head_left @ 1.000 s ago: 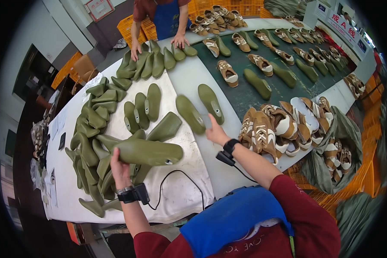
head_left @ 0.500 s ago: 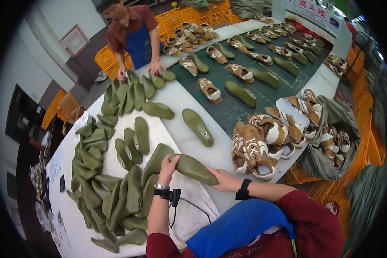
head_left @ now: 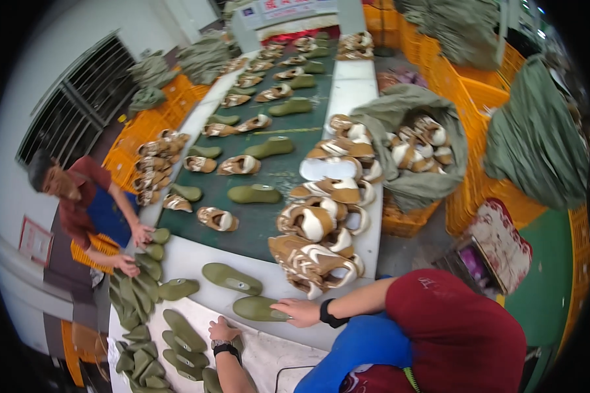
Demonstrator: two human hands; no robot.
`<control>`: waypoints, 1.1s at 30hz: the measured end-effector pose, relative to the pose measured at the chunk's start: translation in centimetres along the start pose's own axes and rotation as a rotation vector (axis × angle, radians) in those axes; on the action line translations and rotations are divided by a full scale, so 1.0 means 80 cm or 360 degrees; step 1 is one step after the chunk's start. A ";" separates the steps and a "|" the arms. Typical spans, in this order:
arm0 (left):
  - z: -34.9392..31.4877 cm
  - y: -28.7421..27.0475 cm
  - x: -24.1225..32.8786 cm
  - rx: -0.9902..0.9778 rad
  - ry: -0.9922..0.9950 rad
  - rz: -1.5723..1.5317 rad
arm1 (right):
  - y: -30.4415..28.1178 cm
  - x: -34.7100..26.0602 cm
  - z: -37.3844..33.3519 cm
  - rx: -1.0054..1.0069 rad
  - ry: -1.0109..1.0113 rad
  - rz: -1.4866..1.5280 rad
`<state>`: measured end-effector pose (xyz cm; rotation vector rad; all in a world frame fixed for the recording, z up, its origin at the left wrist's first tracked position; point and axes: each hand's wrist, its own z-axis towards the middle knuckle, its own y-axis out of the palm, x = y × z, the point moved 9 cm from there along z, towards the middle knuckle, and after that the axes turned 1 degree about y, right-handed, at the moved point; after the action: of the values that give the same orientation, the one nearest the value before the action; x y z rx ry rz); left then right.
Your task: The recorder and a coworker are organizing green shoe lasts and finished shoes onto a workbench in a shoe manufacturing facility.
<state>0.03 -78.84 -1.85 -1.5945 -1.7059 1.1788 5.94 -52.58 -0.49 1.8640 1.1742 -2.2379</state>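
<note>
A green shoe last lies on the white tabletop, sole up, with my right hand closed round its near right end. Just beyond it rests another green shoe last, also sole up. My left hand is lower left, its fingers bent over the top of a further last that is mostly hidden behind the hand and wrist. Several lasts lie next to this hand, on the white cloth.
A green conveyor belt carries brown-and-white shoes and lasts. Stacked shoes stand at its right edge, beside a sack of shoes. Orange crates line the right. A co-worker handles lasts at the left.
My view has swung right. The last held between both hands now lies beside the other last on the tabletop, with only my right hand on it. My left hand has moved to another last.
</note>
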 end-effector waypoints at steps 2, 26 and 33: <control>-0.029 -0.017 0.034 0.0192 0.0111 0.0053 | 0.004 -0.002 -0.002 -0.0012 0.0042 0.0020; -0.307 0.122 0.075 0.0453 -0.0391 -0.2532 | -0.133 -0.109 -0.057 -0.0057 -0.0630 0.0059; -0.298 -0.040 0.187 0.1120 0.0426 -0.1516 | -0.425 0.036 -0.044 0.1170 -0.0190 -0.0778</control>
<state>15.79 -58.35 9.69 -0.3824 -1.3551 0.8421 -7.06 -24.90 15.08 1.6850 0.9307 -3.3601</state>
